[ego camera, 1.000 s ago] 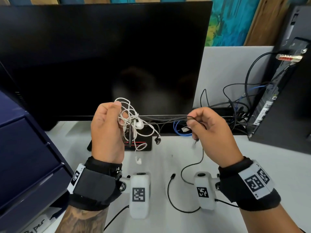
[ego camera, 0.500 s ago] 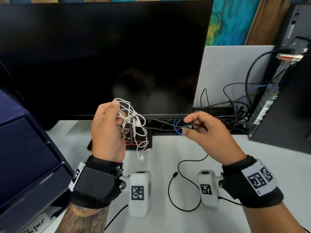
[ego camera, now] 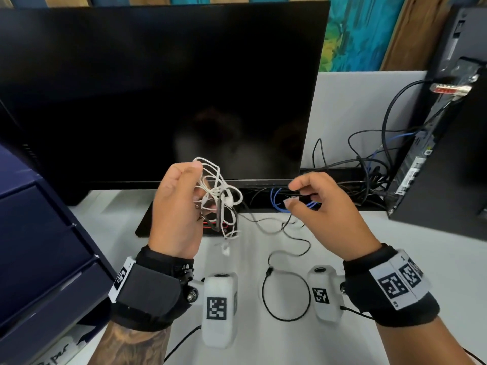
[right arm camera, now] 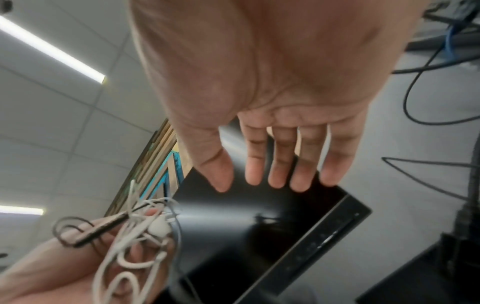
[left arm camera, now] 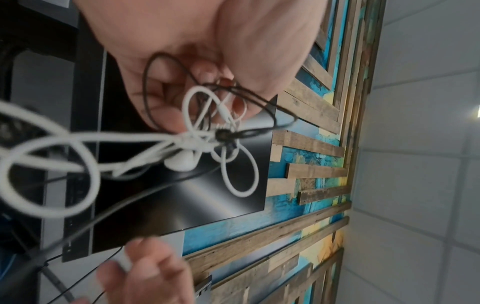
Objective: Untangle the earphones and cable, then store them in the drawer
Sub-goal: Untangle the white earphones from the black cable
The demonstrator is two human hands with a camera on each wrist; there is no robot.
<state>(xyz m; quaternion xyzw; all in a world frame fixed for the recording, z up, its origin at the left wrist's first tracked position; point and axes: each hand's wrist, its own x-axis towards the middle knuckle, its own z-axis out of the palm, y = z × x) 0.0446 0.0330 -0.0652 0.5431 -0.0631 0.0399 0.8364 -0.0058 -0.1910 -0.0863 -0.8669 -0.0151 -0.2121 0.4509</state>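
The left hand grips the knotted white earphones and thin black cable aloft so loops hang free; beside it, the right hand hovers with fingers spread, holding nothing.

Black wrist straps, white cams w/ square-code tags, left forearm tattoo.

The earphones are white, tangled with a thin black cable that loops over the white desk. The monitor is black, the drawer unit dark navy, and a blue cable shows among black ones. Behind, the wall panel mixes turquoise, yellow and brown wood strips, and both wristbands are black with black-and-white square code tags.
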